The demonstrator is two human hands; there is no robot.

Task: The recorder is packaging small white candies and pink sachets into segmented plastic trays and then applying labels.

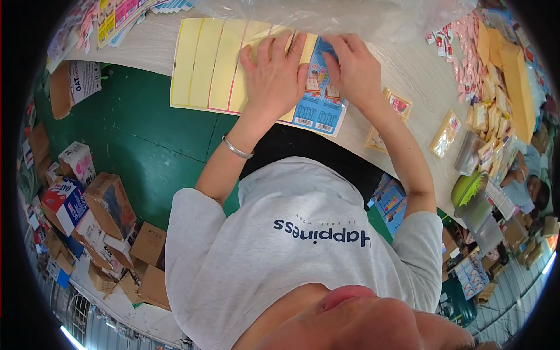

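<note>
A sheet of stickers lies on the pale table at the table's near edge. Most of it is bare yellow backing [198, 70] marked off in strips, and blue printed stickers [315, 116] cover its right end. My left hand [273, 79] rests flat on the backing, fingers spread, its thumb along the border of the blue part. Over the upper right of the blue stickers is my right hand [359, 73], fingers bent and thumb apart from the index finger. Whether its fingertips touch a sticker is hard to make out.
Clear plastic film [373, 20] spreads along the table's far side. Small flat packets [446, 134] lie right of my right arm, beyond them heaped packets [493, 125] and a green basket [468, 189]. Cardboard boxes [111, 204] stand on the green floor. Another person [528, 175] is at far right.
</note>
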